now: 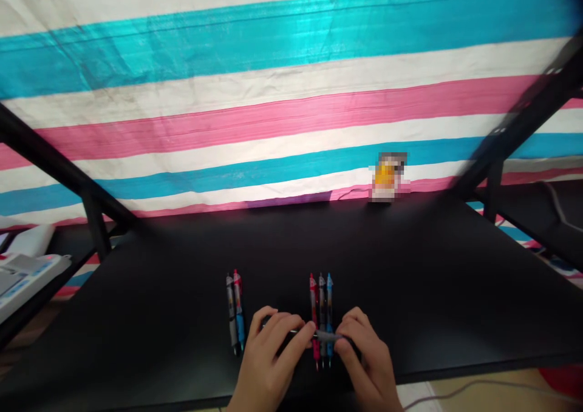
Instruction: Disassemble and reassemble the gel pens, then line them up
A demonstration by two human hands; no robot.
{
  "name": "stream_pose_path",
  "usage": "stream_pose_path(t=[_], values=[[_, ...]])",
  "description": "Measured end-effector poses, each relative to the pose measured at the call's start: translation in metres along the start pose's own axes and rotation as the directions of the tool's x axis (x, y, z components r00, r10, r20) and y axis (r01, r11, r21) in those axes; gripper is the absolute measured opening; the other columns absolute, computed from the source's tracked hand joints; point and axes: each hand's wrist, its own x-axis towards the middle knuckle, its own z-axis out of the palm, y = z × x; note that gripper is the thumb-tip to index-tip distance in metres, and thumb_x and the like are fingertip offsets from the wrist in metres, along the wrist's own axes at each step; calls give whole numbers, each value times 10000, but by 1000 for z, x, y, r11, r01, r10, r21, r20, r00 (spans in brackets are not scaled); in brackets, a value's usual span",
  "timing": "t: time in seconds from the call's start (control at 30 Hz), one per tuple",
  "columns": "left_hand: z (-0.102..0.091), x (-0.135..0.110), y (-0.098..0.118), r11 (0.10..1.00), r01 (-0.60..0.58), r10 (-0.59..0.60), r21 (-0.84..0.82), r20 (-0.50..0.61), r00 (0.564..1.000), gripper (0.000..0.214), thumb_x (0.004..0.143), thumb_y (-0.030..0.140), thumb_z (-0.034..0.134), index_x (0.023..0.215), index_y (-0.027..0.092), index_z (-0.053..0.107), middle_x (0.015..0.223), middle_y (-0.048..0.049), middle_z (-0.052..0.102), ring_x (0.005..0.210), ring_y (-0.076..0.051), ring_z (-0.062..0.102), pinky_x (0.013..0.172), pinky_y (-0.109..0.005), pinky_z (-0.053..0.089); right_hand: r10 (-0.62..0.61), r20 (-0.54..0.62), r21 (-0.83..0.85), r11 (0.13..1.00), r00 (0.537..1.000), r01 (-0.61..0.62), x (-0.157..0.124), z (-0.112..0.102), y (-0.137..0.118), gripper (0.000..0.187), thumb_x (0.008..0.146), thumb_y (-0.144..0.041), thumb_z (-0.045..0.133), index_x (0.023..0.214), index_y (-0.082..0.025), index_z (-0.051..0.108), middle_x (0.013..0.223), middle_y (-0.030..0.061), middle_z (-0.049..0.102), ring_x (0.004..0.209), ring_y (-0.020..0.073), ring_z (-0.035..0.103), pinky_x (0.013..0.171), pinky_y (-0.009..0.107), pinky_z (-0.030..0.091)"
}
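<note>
Between my two hands a dark pen with a grey grip (pixel 326 336) is held crosswise, just above the table. My left hand (pixel 276 345) has its fingers closed round the pen's left part. At its right end, the thumb and fingertips of my right hand (pixel 364 348) pinch the tip, which they hide. Under the held pen lie a red pen (pixel 313 290), a black pen (pixel 322 297) and a blue pen (pixel 330 293), side by side. Left of my left hand are a grey-and-black pen (pixel 231 306) and a pen with a red top and blue grip (pixel 238 303).
The black table (pixel 191 242) is bordered by slanting black metal bars (pixel 59 163). Behind it hangs a striped sheet (pixel 255 121). A pixelated object (pixel 388 178) stands at the back edge. A white device (pixel 31 278) sits at the left; a cable (pixel 483 383) runs below the front right edge.
</note>
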Motion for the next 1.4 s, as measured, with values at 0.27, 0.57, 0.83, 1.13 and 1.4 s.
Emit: stream_pose_path(t=[0.27,0.57,0.83,1.13,1.4], values=[[-4,-18,-8,994,90,-90,-55,17,996,343,963,-30,499,1169,162,695,934,-77,740,788,-189,629,734,-319,478,93,4,75,993,996,-93,-2,0,10,316,1114,-268,461,835,-223,604,764,-2,544,705,174,549,655,295,426],[2,-7,-4,954,256,-238,-158,125,963,280,994,77,394,918,224,620,746,-23,658,644,-194,575,604,-333,387,70,29,54,996,997,-72,3,-8,6,287,1075,-224,510,821,-215,644,750,3,567,662,162,598,598,257,470],[-3,-10,-6,938,308,-268,-162,229,936,292,994,127,347,853,233,580,712,-15,679,583,-184,627,564,-309,421,14,56,58,998,998,-17,3,-9,7,185,1019,-157,592,925,-227,735,774,24,653,722,188,643,632,266,523],[-20,-7,-3,817,493,-473,-301,140,870,206,967,246,655,1168,262,694,898,6,787,684,-144,748,645,-211,583,224,-96,207,958,970,-200,-4,-5,0,272,1060,-288,575,830,-226,706,769,13,589,707,180,587,636,282,457],[-9,-38,-3,579,613,-704,-538,50,709,86,916,308,761,947,234,794,719,6,740,591,-139,712,625,-207,609,287,-100,254,933,953,-254,-7,-1,4,473,1125,-372,452,679,-218,486,711,-7,466,626,155,463,568,281,360]])
